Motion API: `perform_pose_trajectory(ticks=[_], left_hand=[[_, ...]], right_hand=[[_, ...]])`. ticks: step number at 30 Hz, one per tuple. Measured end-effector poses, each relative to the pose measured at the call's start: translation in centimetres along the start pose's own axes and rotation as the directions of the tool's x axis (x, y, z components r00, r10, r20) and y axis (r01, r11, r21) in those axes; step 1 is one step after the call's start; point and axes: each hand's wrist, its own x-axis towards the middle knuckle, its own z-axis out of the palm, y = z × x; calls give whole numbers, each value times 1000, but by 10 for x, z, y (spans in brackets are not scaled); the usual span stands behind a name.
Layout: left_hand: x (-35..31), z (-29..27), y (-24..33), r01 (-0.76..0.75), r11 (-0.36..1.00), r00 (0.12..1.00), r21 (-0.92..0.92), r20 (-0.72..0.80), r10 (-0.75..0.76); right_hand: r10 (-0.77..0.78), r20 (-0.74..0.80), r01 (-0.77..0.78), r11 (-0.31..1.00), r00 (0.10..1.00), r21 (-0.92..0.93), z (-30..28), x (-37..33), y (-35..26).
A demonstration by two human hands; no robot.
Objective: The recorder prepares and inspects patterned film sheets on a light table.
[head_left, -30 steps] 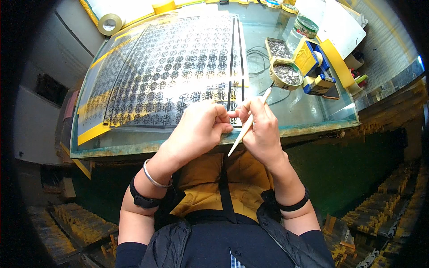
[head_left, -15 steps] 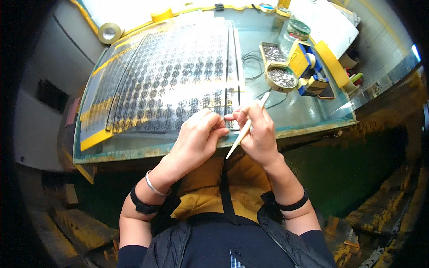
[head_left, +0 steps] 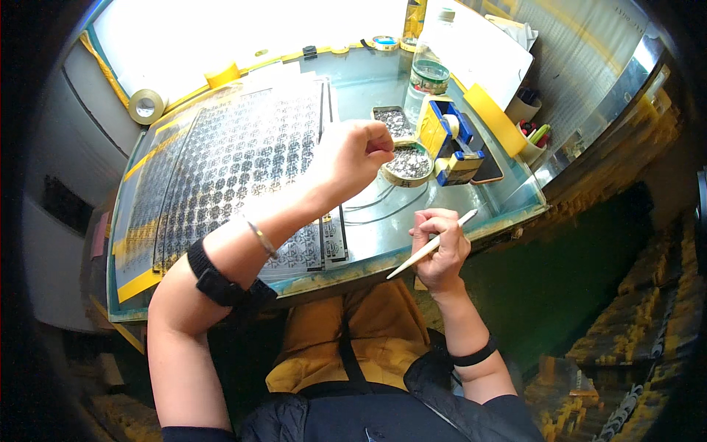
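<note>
Two hands that met at the near right corner of the patterned film sheet [head_left: 243,158] a moment ago have now parted. The left hand [head_left: 353,156] has travelled forward and to the right, to the round tin [head_left: 405,181] of silvery scraps, while the right hand [head_left: 443,254] has drawn away from the film toward the front edge of the glass-topped counter [head_left: 508,195]. This suggests a break in the close handwork at that corner, which is now uncovered, with its narrow printed strip [head_left: 331,236] in view.

The left fingers are pinched narrow, thumb against forefinger, and overlap the left side of the tin in this view; whether they touch its rim or hover over it cannot be told, nor whether a small piece sits between them. The right fingers are curled around a pale, tapered stick tool [head_left: 418,261], its pointed end slanting down to the left and its dark-tipped end up to the right. The film lies flat on the counter, partly behind the left forearm and well apart from the right fingers. Just beyond the tin is a rectangular tray [head_left: 387,109]; beside it stands a blue-and-yellow tape dispenser [head_left: 460,168].
</note>
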Motion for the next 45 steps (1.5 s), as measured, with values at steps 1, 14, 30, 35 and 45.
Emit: perform_pose_trajectory(ticks=[1,14,30,35,45], left_hand=[[5,6,-3,-9,1000,1000,18,-12,9],[-23,0,6,-59,998,993,17,100,57],[-206,-62,-17,25,876,997,481,-82,16],[-193,-33,-1,-202,931,975,304,-28,220],[-192,0,0,-243,810,963,534,35,266]], right_hand=[[33,-6,-33,999,999,-10,1,-1,0],[12,18,-12,1000,1000,-27,-5,1,1],[421,-176,-362,887,890,288,-85,20,14],[431,-267,-446,895,862,3,-154,4,52],[358,-350,-473,813,866,-340,-159,-35,81]])
